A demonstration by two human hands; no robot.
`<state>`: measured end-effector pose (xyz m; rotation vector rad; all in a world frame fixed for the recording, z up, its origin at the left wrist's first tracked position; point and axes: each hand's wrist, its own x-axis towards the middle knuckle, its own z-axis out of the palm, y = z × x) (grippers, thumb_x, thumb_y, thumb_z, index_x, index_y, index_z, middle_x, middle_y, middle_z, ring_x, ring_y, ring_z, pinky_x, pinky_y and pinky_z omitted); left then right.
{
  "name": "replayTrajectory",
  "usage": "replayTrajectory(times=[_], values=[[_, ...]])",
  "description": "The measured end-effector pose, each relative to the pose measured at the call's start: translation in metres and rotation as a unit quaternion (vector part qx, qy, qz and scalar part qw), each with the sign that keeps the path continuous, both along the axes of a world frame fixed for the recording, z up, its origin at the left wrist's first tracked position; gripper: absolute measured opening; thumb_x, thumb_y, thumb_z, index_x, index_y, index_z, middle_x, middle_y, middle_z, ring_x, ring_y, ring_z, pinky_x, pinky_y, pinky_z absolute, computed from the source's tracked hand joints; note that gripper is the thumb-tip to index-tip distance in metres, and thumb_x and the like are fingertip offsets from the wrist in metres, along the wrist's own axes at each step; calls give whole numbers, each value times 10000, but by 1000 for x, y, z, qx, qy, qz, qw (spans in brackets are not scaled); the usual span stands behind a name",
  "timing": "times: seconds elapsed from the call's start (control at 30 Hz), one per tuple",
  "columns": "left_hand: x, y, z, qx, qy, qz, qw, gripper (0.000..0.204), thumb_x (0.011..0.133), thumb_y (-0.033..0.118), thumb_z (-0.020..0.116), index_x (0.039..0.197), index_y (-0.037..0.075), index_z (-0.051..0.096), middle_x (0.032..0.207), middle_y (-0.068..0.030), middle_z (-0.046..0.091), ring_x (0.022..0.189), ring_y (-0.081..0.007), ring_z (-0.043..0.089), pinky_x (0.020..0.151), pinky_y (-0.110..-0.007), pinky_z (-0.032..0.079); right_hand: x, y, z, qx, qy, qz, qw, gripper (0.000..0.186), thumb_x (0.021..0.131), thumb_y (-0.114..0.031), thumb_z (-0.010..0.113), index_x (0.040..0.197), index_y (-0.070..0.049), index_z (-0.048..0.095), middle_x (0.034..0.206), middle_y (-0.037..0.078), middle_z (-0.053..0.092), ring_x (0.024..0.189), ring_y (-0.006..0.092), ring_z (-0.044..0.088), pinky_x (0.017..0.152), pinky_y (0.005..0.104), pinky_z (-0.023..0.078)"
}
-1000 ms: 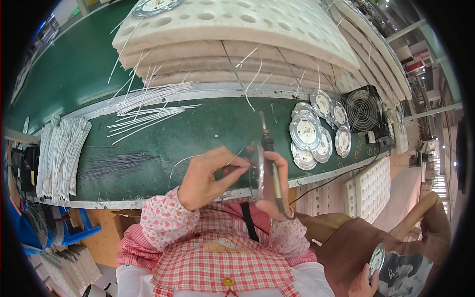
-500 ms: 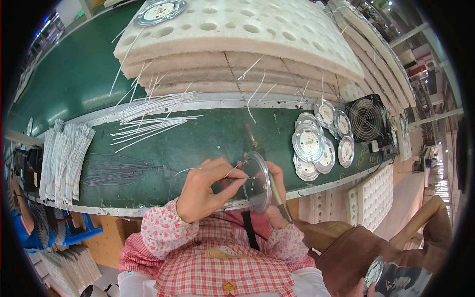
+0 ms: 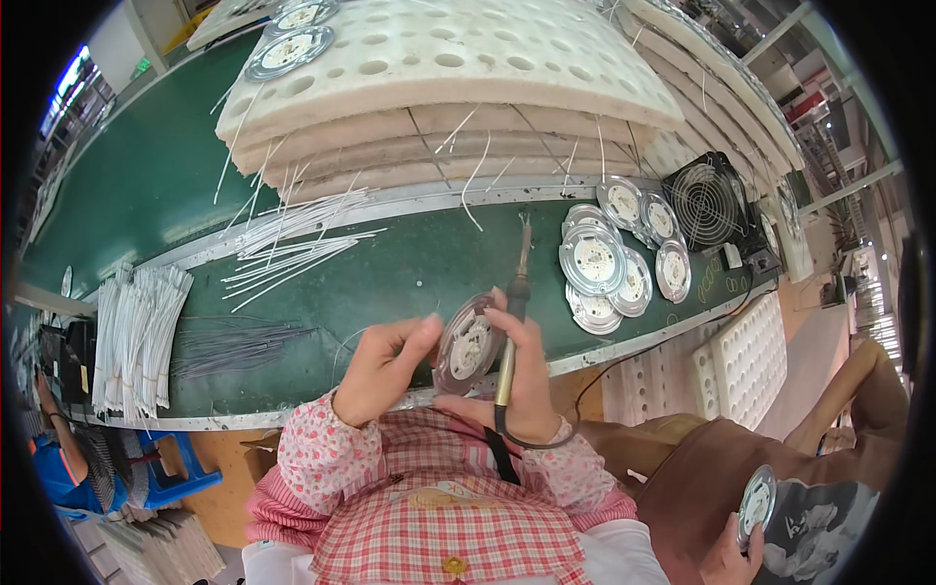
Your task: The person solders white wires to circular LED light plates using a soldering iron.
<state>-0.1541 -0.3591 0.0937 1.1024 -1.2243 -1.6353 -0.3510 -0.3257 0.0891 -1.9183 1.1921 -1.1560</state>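
My right hand [image 3: 517, 380] grips a round clear-rimmed module [image 3: 466, 346] with a white centre, tilted on edge, along with a soldering iron [image 3: 512, 331] whose tip points away from me. My left hand [image 3: 385, 361] is beside the module's left side, thumb and index finger closed together; what is between them I cannot make out. A thin wire trails near it. Several similar modules [image 3: 595, 263] lie piled at the right of the green bench [image 3: 380, 278]. Loose white wires [image 3: 292, 258], a white bundle [image 3: 132, 341] and dark wires [image 3: 234, 346] lie to the left.
Stacked perforated foam boards [image 3: 448, 58] stand behind, with modules on top. A black fan [image 3: 704, 205] sits at right. A co-worker's hand [image 3: 726, 551] holds a module at lower right; another person [image 3: 58, 458] and a blue stool [image 3: 185, 473] are at left. Foam trays [image 3: 746, 361] are below the bench.
The module has turned to show more of its white face. My left fingers have moved up and left from its middle; my right hand and the iron have shifted slightly left.
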Motion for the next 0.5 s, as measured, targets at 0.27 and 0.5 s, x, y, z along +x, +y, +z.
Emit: replayTrajectory(times=[0.27,0.5], values=[[-15,-10,-13,-152,-348,77,922,334,757,272,843,871,-2,691,676,-114,646,611,-238,624,635,-378,472,26,-6,-22,-98,184,-108,972,979,646,-316,912,1424,-15,398,1370,259,485,1174,434,496,959,521,417],[11,-4,-22,-241,-394,170,870,127,914,140,649,964,43,583,845,-96,598,828,-286,552,817,-406,366,-26,5,-24,-82,222,-80,968,588,772,-295,837,1226,4,614,1140,207,620,983,370,619,819,423,501]])
